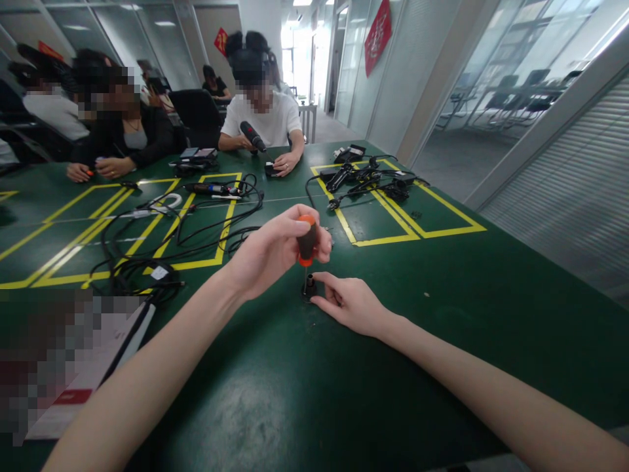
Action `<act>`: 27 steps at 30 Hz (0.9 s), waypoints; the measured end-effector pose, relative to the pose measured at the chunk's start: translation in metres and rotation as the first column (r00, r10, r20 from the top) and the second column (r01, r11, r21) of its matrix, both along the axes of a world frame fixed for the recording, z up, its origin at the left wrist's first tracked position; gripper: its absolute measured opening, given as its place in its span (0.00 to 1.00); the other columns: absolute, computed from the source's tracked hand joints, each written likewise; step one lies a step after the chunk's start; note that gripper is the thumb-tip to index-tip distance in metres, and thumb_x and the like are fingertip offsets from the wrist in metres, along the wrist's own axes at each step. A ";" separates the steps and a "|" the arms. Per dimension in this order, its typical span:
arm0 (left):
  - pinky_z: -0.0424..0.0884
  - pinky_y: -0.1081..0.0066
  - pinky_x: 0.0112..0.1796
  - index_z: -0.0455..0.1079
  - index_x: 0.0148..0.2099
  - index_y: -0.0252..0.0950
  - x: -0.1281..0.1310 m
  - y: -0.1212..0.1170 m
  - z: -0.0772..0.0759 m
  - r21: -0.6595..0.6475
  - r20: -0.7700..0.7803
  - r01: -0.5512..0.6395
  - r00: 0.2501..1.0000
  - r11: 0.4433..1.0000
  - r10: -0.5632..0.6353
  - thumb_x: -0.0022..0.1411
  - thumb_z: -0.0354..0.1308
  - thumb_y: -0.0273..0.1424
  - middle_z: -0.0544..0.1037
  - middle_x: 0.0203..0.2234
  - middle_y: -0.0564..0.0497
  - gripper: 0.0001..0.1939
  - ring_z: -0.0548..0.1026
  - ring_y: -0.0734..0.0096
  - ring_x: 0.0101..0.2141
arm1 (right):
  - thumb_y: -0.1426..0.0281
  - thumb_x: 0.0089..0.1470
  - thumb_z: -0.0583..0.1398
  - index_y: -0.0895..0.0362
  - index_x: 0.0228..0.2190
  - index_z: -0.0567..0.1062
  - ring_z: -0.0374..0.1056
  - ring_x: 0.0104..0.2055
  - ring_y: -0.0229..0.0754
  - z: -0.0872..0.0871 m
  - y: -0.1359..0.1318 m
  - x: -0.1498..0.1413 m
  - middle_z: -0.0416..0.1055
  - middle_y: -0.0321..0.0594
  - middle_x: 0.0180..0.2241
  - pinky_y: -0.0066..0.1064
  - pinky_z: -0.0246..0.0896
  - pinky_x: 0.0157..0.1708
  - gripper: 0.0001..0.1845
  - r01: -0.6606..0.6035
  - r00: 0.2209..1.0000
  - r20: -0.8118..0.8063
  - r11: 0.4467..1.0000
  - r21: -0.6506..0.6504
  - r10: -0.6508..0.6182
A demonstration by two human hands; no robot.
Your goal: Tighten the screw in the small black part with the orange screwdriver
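My left hand (275,252) is wrapped round the orange-and-black handle of a screwdriver (307,244), held upright with its thin shaft pointing down. The tip goes into a small black round part (309,286) standing on the green table (403,341). My right hand (346,303) pinches that part with thumb and forefinger, the other fingers curled on the table.
A tangle of black cables (147,255) lies left of my hands, over yellow tape lines. More black cables and chargers (368,178) sit at the back right. A paper sheet (88,373) lies at the near left. Two people sit across the table; one in white holds a black tool (252,136).
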State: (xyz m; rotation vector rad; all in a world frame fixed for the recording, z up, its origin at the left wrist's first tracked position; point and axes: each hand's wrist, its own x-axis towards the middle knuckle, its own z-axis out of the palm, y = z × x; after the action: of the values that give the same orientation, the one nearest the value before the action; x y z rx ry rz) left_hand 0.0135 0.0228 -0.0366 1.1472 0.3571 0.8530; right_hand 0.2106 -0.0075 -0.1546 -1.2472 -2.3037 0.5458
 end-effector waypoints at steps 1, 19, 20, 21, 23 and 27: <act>0.69 0.67 0.38 0.69 0.39 0.36 0.000 0.000 0.000 0.005 0.000 -0.003 1.000 1.000 0.003 0.59 0.66 0.34 0.78 0.30 0.48 0.11 0.75 0.65 0.32 | 0.67 0.64 0.63 0.55 0.53 0.73 0.66 0.24 0.36 0.000 0.000 0.000 0.70 0.29 0.24 0.27 0.52 0.28 0.16 0.000 1.000 -0.001 1.000 -0.002 0.000; 0.69 0.69 0.35 0.74 0.32 0.32 0.001 -0.001 0.004 -0.025 0.000 -0.040 0.999 0.999 0.040 0.59 0.65 0.38 0.72 0.26 0.49 0.13 0.70 0.68 0.30 | 0.68 0.64 0.63 0.56 0.53 0.74 0.65 0.24 0.36 0.001 0.000 0.000 0.70 0.30 0.24 0.27 0.51 0.28 0.16 -0.003 1.000 -0.003 1.000 -0.017 0.003; 0.70 0.69 0.36 0.73 0.33 0.32 0.001 0.000 0.004 -0.014 0.002 -0.040 0.999 0.999 0.040 0.58 0.66 0.37 0.73 0.27 0.49 0.12 0.71 0.67 0.31 | 0.68 0.64 0.63 0.56 0.53 0.74 0.65 0.24 0.36 0.001 0.000 0.000 0.70 0.30 0.24 0.27 0.51 0.28 0.16 -0.006 1.000 -0.002 1.000 -0.016 0.006; 0.70 0.69 0.37 0.73 0.33 0.33 0.001 0.000 0.003 -0.003 0.004 -0.038 0.999 0.999 0.038 0.57 0.67 0.37 0.74 0.27 0.49 0.12 0.73 0.67 0.32 | 0.68 0.64 0.63 0.56 0.53 0.74 0.65 0.24 0.36 0.001 0.000 0.000 0.70 0.30 0.24 0.27 0.51 0.28 0.17 -0.007 1.000 -0.003 1.000 -0.015 0.007; 0.70 0.69 0.36 0.71 0.34 0.34 0.001 0.000 0.002 0.013 0.002 -0.034 0.999 0.999 0.034 0.56 0.69 0.35 0.75 0.27 0.50 0.12 0.74 0.66 0.32 | 0.68 0.64 0.63 0.56 0.54 0.74 0.65 0.24 0.36 0.000 0.000 0.000 0.70 0.30 0.24 0.27 0.51 0.28 0.17 -0.004 1.000 -0.004 1.000 -0.012 0.004; 0.67 0.71 0.31 0.67 0.34 0.36 0.000 0.001 0.000 0.018 -0.011 -0.037 0.999 0.999 0.037 0.57 0.68 0.35 0.76 0.26 0.52 0.12 0.73 0.70 0.27 | 0.69 0.64 0.64 0.56 0.54 0.74 0.65 0.24 0.36 -0.001 0.000 -0.001 0.70 0.30 0.24 0.27 0.51 0.28 0.17 0.005 1.000 -0.007 1.000 -0.011 -0.005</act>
State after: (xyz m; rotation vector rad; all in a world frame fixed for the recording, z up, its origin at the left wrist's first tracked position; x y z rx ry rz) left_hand 0.0135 0.0236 -0.0363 1.1655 0.3822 0.8837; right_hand 0.2101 -0.0071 -0.1556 -1.2532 -2.2942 0.5612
